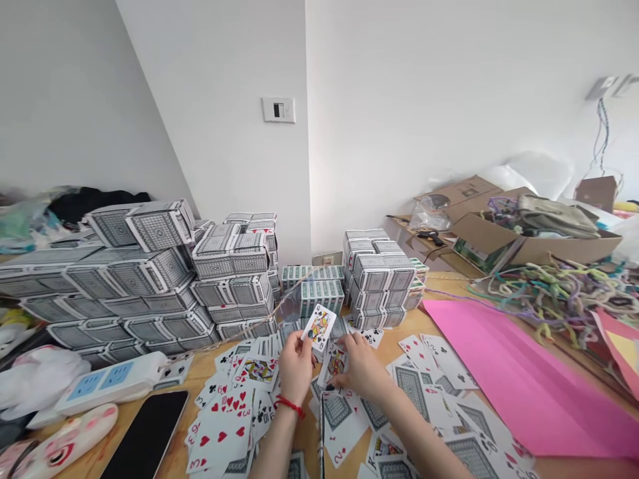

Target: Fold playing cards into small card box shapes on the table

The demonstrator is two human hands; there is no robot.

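Observation:
In my left hand [294, 366], which wears a red string bracelet, a queen playing card [320, 327] is pinched upright with its face toward me. My right hand [360, 366] is to its right, the thumb and fingers closed around the ends of another face card [336, 361], low over the loose cards; part of that card is hidden. Loose cards spread around both hands, some face up, some face down. A three of hearts [222, 436] lies at the left, and a patterned card back [410, 389] shows at the right.
Blocks built from playing cards stand in stacks at the left [154, 273], centre left [230, 266] and right [382, 273], with green card blocks [322, 296] between. A phone [147, 436], a power strip [112, 382], pink paper [519, 379], tangled fuzzy stems [559, 293] and a cardboard box [539, 249] surround the cards.

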